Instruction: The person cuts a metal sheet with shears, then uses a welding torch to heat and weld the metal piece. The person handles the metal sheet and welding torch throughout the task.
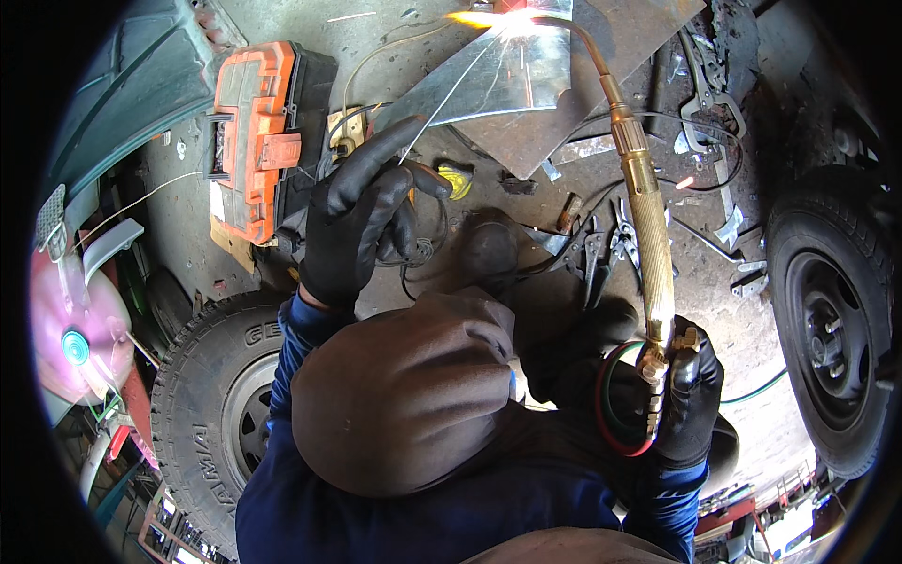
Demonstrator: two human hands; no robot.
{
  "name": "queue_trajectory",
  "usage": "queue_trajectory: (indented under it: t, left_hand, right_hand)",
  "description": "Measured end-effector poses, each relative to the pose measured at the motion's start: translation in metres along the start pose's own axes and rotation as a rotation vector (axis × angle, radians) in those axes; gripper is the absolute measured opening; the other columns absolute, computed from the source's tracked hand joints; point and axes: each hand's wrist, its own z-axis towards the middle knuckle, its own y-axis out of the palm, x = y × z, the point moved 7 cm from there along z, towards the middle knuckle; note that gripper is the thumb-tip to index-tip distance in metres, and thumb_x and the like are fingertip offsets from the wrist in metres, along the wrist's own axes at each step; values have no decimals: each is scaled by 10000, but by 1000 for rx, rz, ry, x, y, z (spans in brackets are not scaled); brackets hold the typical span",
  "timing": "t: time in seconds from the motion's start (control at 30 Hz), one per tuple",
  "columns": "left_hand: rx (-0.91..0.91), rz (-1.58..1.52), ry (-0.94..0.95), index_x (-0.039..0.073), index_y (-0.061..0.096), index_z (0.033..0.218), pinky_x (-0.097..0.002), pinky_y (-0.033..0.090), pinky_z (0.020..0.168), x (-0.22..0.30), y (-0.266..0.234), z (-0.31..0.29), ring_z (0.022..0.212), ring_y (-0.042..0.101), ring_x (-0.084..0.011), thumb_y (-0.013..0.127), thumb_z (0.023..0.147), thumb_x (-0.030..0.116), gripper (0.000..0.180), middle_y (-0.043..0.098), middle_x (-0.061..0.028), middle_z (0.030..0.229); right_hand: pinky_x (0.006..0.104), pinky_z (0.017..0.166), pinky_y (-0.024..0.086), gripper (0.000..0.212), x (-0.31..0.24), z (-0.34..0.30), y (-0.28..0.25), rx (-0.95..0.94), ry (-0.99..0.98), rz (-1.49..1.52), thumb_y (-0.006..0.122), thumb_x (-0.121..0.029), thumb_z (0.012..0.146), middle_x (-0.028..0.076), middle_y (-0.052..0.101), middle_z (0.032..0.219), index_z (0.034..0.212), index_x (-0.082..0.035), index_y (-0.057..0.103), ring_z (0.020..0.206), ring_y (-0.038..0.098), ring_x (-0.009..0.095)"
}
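Observation:
My left hand (pixel 348 230), in a black glove, pinches a thin straight metal rod (pixel 452 92) between its fingers. The rod slants up to a bright glare on a shiny metal sheet (pixel 545 83). My right hand (pixel 693 390), gloved in black too, is closed around the valve end of a brass gas torch (pixel 646 211), where red and green hoses (pixel 609 428) bend. From there the torch reaches away to a curved tip above the sheet. An orange flame (pixel 473 19) streams leftward there; the glare hides the spot where rod and flame meet.
Under the sheet lies a brown metal plate (pixel 625 52). An orange and black toolbox (pixel 254 141) stands left, above a large tyre (pixel 188 404). Pliers (pixel 592 256), a locking clamp (pixel 698 99) and cables lie about the floor. At the right is a wheel (pixel 827 324); my brown-clad knee (pixel 399 395) rises between my arms.

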Motion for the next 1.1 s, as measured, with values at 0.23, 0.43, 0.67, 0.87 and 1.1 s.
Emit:
queue_trajectory:
  t: [0.23,0.43,0.67,0.87,1.1]
  left_hand:
    - [-19,14,27,-6,490,1574,-202,360,458,0,0,1,501,546,-39,483,1114,213,510,743,-81,995]
    - [-1,62,33,-3,496,1571,-199,348,452,0,-1,0,497,545,-38,492,1113,222,510,745,-83,990]
    - [-8,-22,32,-3,510,1563,-201,345,452,-1,-1,1,496,544,-36,504,1109,228,508,750,-86,988]
    - [2,-6,33,-9,512,1559,-203,348,454,-1,-1,1,499,543,-36,507,1110,233,510,753,-91,995]
    - [183,-77,179,15,512,1563,-180,363,473,15,-33,1,531,570,-32,523,1127,188,469,782,-122,1088]
  right_hand:
    - [232,638,467,560,0,0,1,-8,12,16,676,-556,1037,56,725,919,1182,-15,658,713,595,71]
    - [232,629,462,541,-2,1,3,11,6,48,690,-549,1031,58,724,913,1151,-23,649,703,588,67]
    - [230,632,465,528,-3,2,6,24,-30,35,688,-542,1035,60,726,912,1129,-25,647,713,599,70]
    - [231,626,469,539,-2,2,4,-26,-9,17,672,-542,1045,64,728,930,1163,-17,657,707,603,71]
    - [262,694,536,667,4,-3,-5,-38,-14,100,689,-622,998,69,737,972,1222,5,671,774,665,114]
